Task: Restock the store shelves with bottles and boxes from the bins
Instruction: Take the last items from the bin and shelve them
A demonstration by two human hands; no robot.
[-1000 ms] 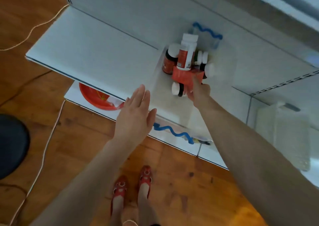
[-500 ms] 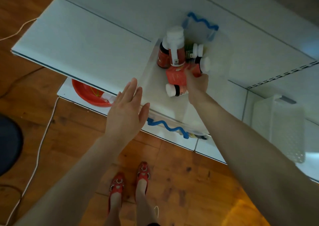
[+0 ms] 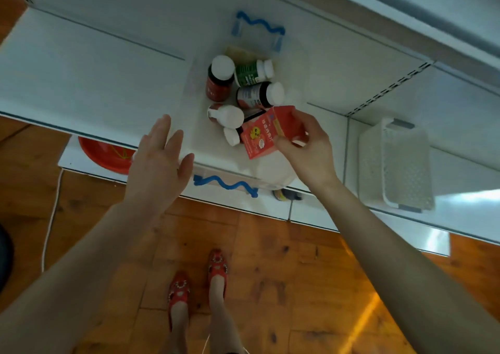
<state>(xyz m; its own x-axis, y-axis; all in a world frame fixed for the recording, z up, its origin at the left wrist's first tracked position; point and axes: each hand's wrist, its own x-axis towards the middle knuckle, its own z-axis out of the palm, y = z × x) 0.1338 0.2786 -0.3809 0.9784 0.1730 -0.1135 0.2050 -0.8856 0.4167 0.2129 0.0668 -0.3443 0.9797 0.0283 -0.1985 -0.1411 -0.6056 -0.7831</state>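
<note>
The red box is now up out of the bin, pinched in my right hand between thumb and fingers, tilted, hanging over the bin's near right corner. Half a second ago it was still lying among the bottles with my hand on it, so the pick is done and what remains, I judge, is to carry it to a shelf spot.

With the box lifted, the bottles underneath show better. I count five: a red one standing at far left, a green one lying beside it, a dark one with a white cap lying just nearer, a white-capped one near the middle, and a small one partly hidden behind the box. One box, in my hand.

My left hand is empty, fingers spread flat, hovering over the shelf edge just left of the bin, much where it was.

To the right sits one white basket; on the lower shelf at left, one red bowl.
</note>
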